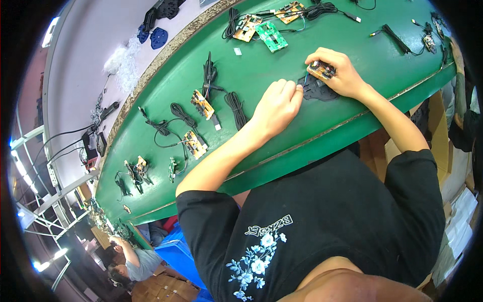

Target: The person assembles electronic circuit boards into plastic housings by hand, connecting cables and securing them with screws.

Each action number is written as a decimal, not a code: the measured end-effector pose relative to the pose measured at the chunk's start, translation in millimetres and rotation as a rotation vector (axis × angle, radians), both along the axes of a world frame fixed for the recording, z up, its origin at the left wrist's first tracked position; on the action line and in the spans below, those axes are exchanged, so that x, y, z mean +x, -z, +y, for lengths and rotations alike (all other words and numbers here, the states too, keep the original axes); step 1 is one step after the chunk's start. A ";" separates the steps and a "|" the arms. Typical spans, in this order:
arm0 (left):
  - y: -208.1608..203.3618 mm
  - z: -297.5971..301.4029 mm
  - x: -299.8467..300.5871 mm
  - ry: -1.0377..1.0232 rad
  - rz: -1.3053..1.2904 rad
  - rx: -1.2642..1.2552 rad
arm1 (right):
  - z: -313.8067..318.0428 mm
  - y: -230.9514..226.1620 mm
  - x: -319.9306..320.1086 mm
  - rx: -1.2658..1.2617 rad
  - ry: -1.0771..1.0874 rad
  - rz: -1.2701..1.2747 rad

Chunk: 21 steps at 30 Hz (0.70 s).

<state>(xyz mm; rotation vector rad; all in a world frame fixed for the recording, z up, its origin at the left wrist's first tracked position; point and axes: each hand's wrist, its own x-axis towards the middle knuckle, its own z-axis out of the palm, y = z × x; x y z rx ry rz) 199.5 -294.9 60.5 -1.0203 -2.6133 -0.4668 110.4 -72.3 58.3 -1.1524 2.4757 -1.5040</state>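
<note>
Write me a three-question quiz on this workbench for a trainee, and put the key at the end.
1. True or false: the left hand is gripping the green circuit board.

2. Choose one. The coiled cables on the table are mostly:
A) white
B) black
C) red

3. Short answer: which hand holds the small circuit board close above the black plastic piece?

Key:
1. False; the green circuit board lies apart from the left hand, farther across the table.
2. B
3. The right hand.
</note>
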 end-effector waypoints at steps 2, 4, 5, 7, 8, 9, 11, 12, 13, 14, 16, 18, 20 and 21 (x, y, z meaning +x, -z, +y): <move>-2.3 -2.6 0.3 0.035 -0.005 -0.064 | -1.9 0.7 1.9 -0.005 0.006 -0.001; -8.5 -4.1 -1.1 0.070 0.004 -0.129 | -0.5 0.4 0.0 -0.010 0.014 0.012; -13.3 -5.2 2.5 0.049 -0.053 -0.137 | 0.3 2.4 0.0 -0.004 0.011 0.023; -18.9 -7.2 9.9 0.036 -0.098 -0.151 | 0.9 3.8 0.0 -0.002 0.018 0.046; -18.2 -6.7 15.1 -0.002 -0.107 -0.071 | 2.4 3.2 0.3 0.001 0.023 0.017; -20.5 -6.5 18.0 -0.042 -0.116 0.006 | 2.1 2.4 0.3 0.003 0.024 -0.011; -23.1 -2.8 12.6 -0.064 -0.173 0.072 | 2.1 0.0 -1.1 0.009 0.035 -0.019; -18.5 -0.1 8.4 -0.112 -0.240 0.210 | 1.0 -0.8 0.6 0.022 0.035 -0.043; -13.2 2.9 2.9 -0.162 -0.303 0.348 | -1.0 -2.2 1.2 0.021 0.031 -0.036; -4.5 5.2 -2.5 -0.126 -0.254 0.459 | -3.4 -3.6 2.0 0.015 0.027 -0.052; 3.2 6.2 -6.8 -0.127 -0.270 0.489 | -3.2 -7.7 -1.4 0.011 0.027 -0.059; 6.6 5.7 -10.0 -0.123 -0.290 0.518 | -1.3 -13.3 -5.3 0.065 -0.031 -0.144; 5.7 4.8 -11.6 -0.108 -0.358 0.522 | -0.8 -16.9 -16.1 0.158 -0.078 -0.069; 5.6 4.4 -12.4 -0.105 -0.356 0.521 | -2.7 -19.5 -21.9 0.249 -0.134 0.000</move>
